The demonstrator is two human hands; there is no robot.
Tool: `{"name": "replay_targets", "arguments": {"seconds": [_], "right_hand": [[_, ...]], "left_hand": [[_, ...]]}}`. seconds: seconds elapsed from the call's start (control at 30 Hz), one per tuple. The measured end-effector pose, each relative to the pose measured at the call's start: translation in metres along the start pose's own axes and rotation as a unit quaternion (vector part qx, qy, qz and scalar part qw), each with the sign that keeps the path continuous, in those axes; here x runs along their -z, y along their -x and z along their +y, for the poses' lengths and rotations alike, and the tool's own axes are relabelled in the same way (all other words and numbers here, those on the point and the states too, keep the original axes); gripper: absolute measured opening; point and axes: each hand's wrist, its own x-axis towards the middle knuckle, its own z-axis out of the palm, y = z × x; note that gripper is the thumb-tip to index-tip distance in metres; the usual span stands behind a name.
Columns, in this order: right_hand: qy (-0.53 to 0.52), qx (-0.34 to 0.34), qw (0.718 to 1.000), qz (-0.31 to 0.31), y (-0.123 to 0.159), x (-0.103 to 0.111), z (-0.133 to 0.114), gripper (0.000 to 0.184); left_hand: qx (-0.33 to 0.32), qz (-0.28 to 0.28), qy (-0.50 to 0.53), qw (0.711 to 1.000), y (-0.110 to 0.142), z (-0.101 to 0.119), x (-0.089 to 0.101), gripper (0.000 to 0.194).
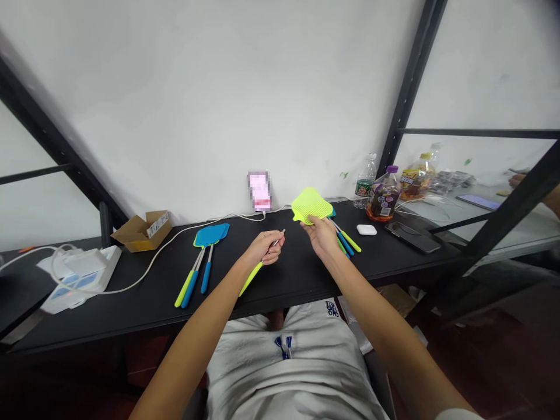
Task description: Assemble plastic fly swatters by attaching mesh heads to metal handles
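Note:
My left hand [266, 247] is closed around the metal rod of a fly swatter handle [251, 278], whose yellow-green grip hangs down toward the table edge. The rod's tip pokes out above my fingers. In my right hand [321, 233] is a yellow-green fly swatter head [310, 204], pinched near its neck and raised above the table. Handle and head are apart. To the left lie several fly swatters [209, 234] with blue heads on top and blue and yellow-green grips. Behind my right hand more fly swatters [347, 238] are partly hidden.
A phone [260, 191] leans on the wall with a white cable attached. Left are an opened cardboard box [144, 230] and a white power strip [83, 277]. Right are a clear bottle [364, 182], a purple-capped bottle [385, 195], a white case [366, 230] and a dark phone [413, 237].

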Motion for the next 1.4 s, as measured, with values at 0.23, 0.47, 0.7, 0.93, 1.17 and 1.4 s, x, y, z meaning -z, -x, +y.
{"name": "replay_targets", "arguments": {"seconds": [0.23, 0.47, 0.7, 0.93, 1.17, 1.4], "right_hand": [[0.372, -0.023, 0.925, -0.075, 0.001, 0.008, 0.009, 0.023], [0.778, 0.017, 0.622, -0.088, 0.013, 0.006, 0.014, 0.029], [0.804, 0.084, 0.586, -0.062, 0.019, 0.007, 0.014, 0.03], [0.611, 0.065, 0.764, -0.198, 0.016, 0.005, 0.015, 0.044], [0.59, 0.056, 0.778, -0.208, 0.014, 0.005, 0.019, 0.033], [0.495, 0.105, 0.86, -0.066, 0.001, 0.009, 0.013, 0.034]], "left_hand": [[-0.002, 0.079, -0.02, 0.997, -0.008, -0.008, 0.011, 0.024], [0.001, 0.093, -0.03, 0.995, -0.009, -0.013, 0.012, 0.012], [-0.006, 0.075, -0.051, 0.996, -0.006, -0.014, 0.008, 0.022], [-0.026, 0.033, -0.149, 0.988, -0.002, -0.015, 0.006, 0.044], [-0.018, 0.027, -0.171, 0.985, -0.004, -0.016, 0.008, 0.038], [0.0, 0.005, -0.169, 0.986, -0.003, -0.014, 0.007, 0.036]]}}
